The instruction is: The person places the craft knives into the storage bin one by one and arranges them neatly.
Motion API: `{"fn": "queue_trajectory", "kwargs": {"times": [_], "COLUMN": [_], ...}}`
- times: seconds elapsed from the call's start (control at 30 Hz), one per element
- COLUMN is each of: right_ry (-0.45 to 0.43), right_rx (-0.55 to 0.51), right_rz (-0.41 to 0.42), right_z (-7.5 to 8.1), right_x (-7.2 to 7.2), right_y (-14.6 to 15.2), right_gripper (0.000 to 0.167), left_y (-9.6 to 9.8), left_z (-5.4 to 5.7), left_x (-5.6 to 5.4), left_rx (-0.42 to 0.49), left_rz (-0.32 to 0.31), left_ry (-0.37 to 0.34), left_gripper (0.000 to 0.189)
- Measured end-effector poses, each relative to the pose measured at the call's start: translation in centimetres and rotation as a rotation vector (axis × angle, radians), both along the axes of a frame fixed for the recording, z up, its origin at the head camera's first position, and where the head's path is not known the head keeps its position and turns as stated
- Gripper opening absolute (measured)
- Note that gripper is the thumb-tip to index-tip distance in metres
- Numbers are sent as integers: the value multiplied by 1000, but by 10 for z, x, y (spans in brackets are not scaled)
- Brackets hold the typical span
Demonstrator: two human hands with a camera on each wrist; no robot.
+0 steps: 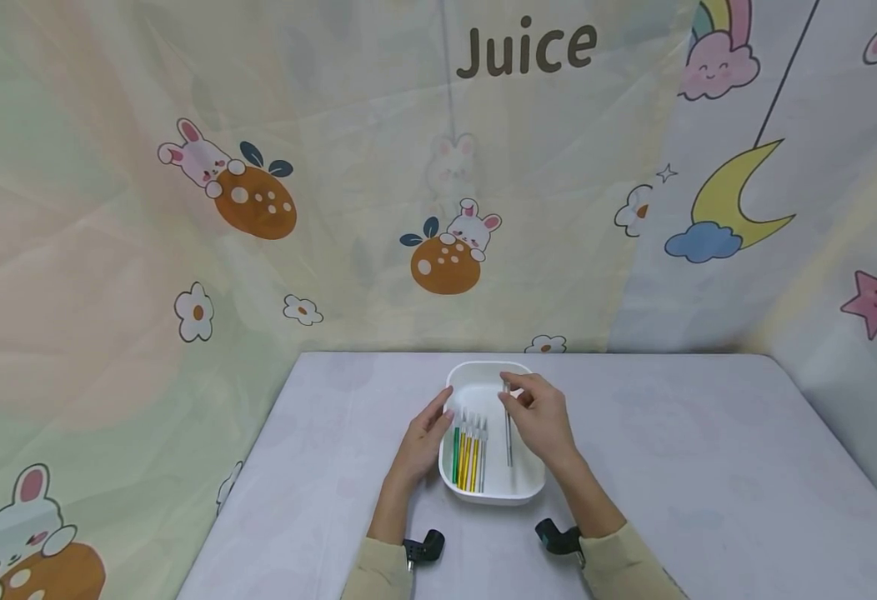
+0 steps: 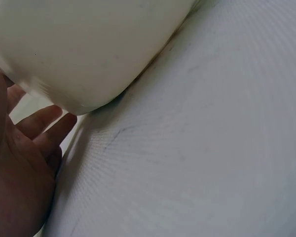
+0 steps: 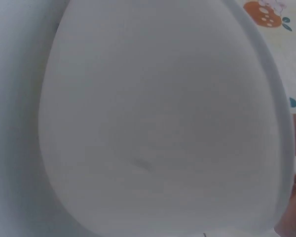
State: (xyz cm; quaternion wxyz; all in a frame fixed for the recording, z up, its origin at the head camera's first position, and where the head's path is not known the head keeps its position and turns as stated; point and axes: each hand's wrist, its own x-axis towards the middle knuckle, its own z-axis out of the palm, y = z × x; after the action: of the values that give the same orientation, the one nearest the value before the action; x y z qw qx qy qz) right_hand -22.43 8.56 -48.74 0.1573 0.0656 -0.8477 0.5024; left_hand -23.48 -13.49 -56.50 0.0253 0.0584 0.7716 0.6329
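Observation:
A white tray (image 1: 491,500) with rounded corners sits on the table. My left hand (image 1: 419,446) holds its left rim, the thumb at the edge; in the left wrist view, fingers (image 2: 52,131) touch the outer wall. Over the tray's right part, my right hand (image 1: 545,417) pinches the upper end of a slim grey pen-like stick (image 1: 509,442) between thumb and fingertips. Several slim pen-like sticks (image 1: 468,458), green, yellow and grey with clear upper ends, lie side by side in the left half. In the right wrist view the tray wall (image 3: 158,113) hides the stick.
The pale table (image 1: 709,467) extends on both sides of the tray. Behind it hangs a printed cloth (image 1: 363,183) with rabbits and flowers. Each wrist wears a black camera, one on the left (image 1: 425,546) and one on the right (image 1: 557,537).

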Motion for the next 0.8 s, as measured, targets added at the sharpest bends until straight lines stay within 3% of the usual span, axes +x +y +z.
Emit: {"fn": "queue_trajectory", "kwargs": {"times": [0.8], "right_ry": [-26], "right_rx": [15], "right_rz": [47], "right_z": [-10], "right_x": [-2], "right_y": [-10], "right_gripper": [34], "left_y": [0], "left_z": [-1], "left_x": [-1], "left_rx": [-10], "left_rz": [-2], "left_ry": [9], "left_gripper": [46]}}
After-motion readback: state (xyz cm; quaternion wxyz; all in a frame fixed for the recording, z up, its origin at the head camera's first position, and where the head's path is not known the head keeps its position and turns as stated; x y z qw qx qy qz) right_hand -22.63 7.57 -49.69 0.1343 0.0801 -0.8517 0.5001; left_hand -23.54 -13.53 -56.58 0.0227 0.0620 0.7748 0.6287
